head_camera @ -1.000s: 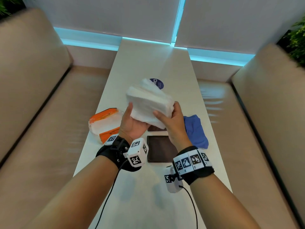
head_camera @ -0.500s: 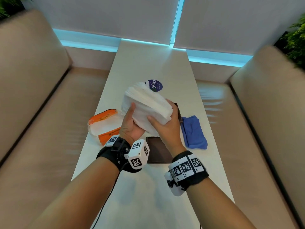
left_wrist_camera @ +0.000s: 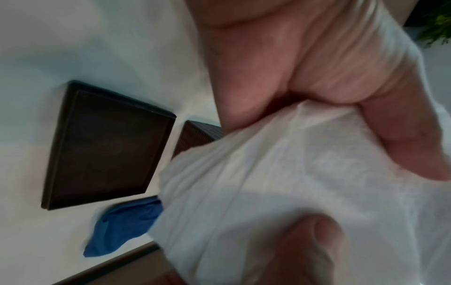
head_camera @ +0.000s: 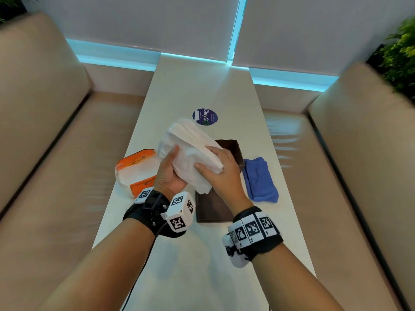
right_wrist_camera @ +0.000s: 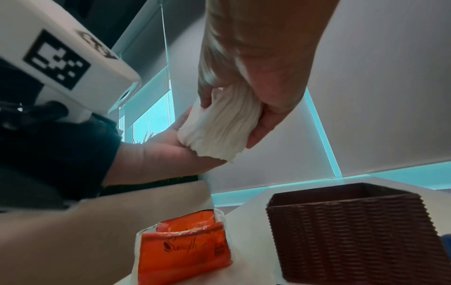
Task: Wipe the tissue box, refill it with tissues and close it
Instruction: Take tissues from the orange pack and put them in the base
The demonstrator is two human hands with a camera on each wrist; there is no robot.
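Both hands hold a thick stack of white tissues (head_camera: 193, 149) above the table. My left hand (head_camera: 169, 173) grips its near left end from below, thumb on top. My right hand (head_camera: 216, 167) grips the right end, fingers curled round the edge; the stack (right_wrist_camera: 219, 123) bends between them. Behind and below stands the dark brown woven tissue box (head_camera: 233, 151) (right_wrist_camera: 354, 227), open on top. Its flat dark lid (head_camera: 212, 205) (left_wrist_camera: 105, 142) lies on the table nearer to me.
An opened orange and clear tissue packet (head_camera: 137, 171) (right_wrist_camera: 183, 248) lies left of the box. A folded blue cloth (head_camera: 259, 179) (left_wrist_camera: 124, 221) lies right of it. A round blue sticker (head_camera: 204, 117) is on the white table (head_camera: 202, 265). Beige benches flank both sides.
The tissue stack has come down and a little toward me, and both hands have squeezed it closer together so it bends more.
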